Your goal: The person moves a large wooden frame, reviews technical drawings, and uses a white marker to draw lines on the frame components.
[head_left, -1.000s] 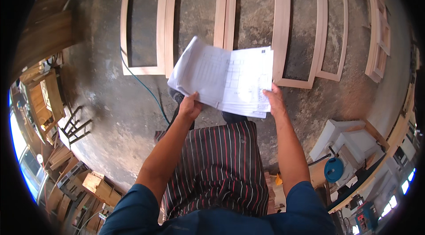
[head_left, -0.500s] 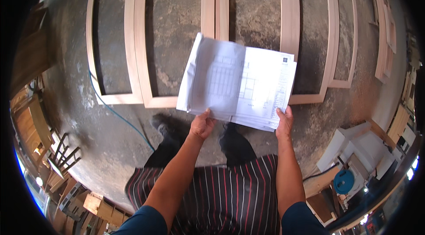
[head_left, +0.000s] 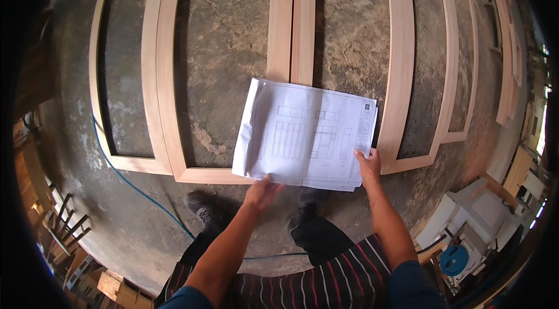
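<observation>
Between my two hands is a stack of paper drawings (head_left: 300, 134), with line diagrams of panels on its top sheet and its left edge folded over. My left hand (head_left: 262, 194) pinches the lower edge, thumb on top and fingers beneath. At the lower right corner, my right hand (head_left: 368, 168) grips the sheets with the thumb on the face. Under and beyond the papers lie pale wooden frames (head_left: 282, 24) on the concrete floor. The papers hide the near ends of the middle frame pieces.
A blue-green hose (head_left: 137, 192) runs across the floor on the left, past my shoes (head_left: 201, 207). Wooden pieces (head_left: 119, 288) are piled at the lower left. A machine with a blue round part (head_left: 454, 259) stands at the lower right. More frames (head_left: 505, 47) lie at the far right.
My view has tilted ahead, so the frames sit lower in it. The top sheet now lies flatter and its diagrams show more clearly. Both hands keep their hold on the papers.
</observation>
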The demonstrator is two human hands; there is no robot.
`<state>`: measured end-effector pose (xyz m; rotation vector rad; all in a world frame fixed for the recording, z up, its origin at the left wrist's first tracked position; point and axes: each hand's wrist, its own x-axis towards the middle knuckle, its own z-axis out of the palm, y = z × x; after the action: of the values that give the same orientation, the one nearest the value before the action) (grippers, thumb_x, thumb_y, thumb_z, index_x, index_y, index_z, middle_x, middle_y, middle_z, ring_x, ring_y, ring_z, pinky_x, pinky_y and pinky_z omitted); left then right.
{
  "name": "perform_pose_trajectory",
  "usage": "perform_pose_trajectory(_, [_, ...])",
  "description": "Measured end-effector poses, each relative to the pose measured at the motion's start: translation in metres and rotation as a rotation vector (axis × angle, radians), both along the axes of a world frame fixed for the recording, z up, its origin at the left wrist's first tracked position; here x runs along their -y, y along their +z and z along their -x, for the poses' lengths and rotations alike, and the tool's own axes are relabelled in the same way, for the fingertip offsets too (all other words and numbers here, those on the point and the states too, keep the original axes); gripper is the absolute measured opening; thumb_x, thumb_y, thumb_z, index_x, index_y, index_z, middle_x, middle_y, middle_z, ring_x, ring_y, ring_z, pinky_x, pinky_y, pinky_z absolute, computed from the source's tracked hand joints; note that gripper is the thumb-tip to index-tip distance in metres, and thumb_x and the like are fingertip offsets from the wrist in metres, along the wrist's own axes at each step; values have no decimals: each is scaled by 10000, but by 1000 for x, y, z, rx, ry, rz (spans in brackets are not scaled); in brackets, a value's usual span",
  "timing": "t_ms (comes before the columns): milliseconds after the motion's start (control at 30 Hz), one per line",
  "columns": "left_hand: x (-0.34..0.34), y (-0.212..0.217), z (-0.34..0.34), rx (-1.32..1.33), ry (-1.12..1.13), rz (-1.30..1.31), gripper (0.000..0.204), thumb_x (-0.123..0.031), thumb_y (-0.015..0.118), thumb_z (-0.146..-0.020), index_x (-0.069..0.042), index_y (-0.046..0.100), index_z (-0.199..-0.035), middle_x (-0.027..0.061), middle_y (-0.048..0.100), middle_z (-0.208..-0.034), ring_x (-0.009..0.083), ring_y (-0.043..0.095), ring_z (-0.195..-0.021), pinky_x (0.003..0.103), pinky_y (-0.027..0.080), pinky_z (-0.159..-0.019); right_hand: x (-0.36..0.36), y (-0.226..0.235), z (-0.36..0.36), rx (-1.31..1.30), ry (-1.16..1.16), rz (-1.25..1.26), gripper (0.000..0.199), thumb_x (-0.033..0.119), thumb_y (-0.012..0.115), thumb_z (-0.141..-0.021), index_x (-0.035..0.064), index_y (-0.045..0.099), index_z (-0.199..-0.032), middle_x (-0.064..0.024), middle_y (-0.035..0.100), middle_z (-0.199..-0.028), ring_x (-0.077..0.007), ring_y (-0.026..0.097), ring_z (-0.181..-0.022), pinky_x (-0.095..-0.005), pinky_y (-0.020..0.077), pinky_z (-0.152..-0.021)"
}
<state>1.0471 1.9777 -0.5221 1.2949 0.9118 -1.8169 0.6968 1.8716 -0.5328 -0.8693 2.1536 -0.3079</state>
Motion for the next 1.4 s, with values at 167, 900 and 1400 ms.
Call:
perform_pose_trajectory(167, [-3,-4,2,4,121,57,259,-162,494,-1017,-29,481,-1240,112,608,-1145,288,624,-1053,489,515,-988,41,4,-12,164,-62,-97,368,202,791,-800,-34,604,-1012,-120,688,-927,-183,641,-821,-327,512,-725])
perform_pose_trajectory(900, [88,-10,-16,283,-248,266,414,-255,522,-1001,42,447,-1280,208,519,-1235,355,554,-1097,484,541,-925,109,-27,-21,-105,103,379,492,167,767,-784,-30,551,-1180,-177,656,-1041,-247,647,-911,-350,524,-792])
perform_pose_trajectory(1400, [134,23,-145,1084,-512,483,253,-235,605,-933,12,639,-975,81,606,-716,150,592,-596,288,524,-502,11,18,-139,282,713,329,144,183,634,-851,48,651,-897,-188,662,-754,-393,660,-740,-446,518,-652])
